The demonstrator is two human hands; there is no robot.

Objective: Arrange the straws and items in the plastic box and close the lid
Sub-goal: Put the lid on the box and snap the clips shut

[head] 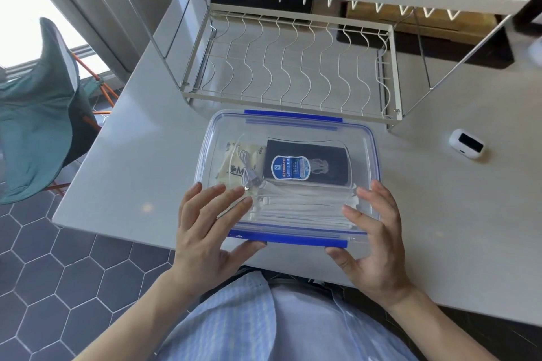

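Lid (pixel 290 138) sits on the plastic box (pixel 377 173) at the desk's (pixel 440 214) near edge; my left hand (pixel 205 231) and right hand (pixel 378 243) press it, fingers spread, thumbs under the near latch (pixel 289 239). Uneven pressure could leave a corner unsealed.

— Where does the plastic box (pixel 289 173) stand?
— On the desk (pixel 152 161), at its near edge, with the lid (pixel 293 129) lying on top of it.

— And inside?
— The straws (pixel 302 211) lie along the near wall. Behind them sits a flat pack (pixel 305 165), with a cable (pixel 246 165) on a pouch (pixel 234 161) to its left.

— Behind the box?
— A wire rack (pixel 293 67), toward the far edge.

— To the right?
— A small device (pixel 466 143), well apart from the box.

— The hands?
— Left hand (pixel 208 231) on the lid's near left corner, right hand (pixel 372 237) on its near right corner.
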